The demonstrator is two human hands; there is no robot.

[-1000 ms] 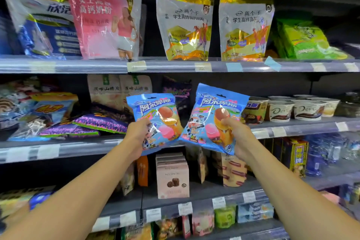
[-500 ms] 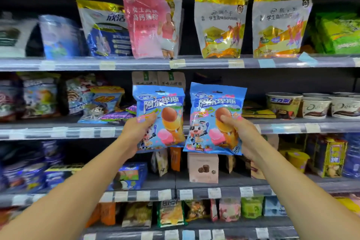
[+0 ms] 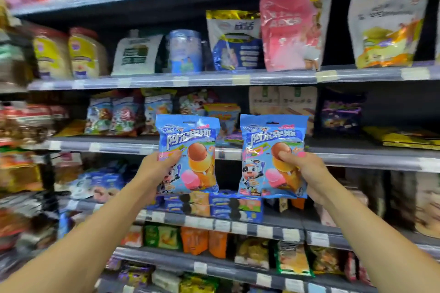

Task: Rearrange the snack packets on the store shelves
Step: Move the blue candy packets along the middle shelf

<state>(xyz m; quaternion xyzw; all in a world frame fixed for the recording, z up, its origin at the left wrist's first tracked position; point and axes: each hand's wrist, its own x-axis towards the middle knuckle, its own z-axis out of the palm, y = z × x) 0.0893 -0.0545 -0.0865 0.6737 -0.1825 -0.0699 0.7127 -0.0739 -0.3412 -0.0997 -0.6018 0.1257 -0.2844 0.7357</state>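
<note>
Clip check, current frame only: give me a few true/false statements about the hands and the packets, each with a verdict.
1. The left hand grips the left blue packet, and the right hand grips the right blue packet. True.
2. Both packets are held upright with their printed fronts toward the camera. True.
3. The two blue packets overlap each other. False: a gap shows between them, so they are apart.
4. The pink pouch stands on a shelf below the hands. False: the pink pouch stands on a shelf above the hands, toward the upper right.
</note>
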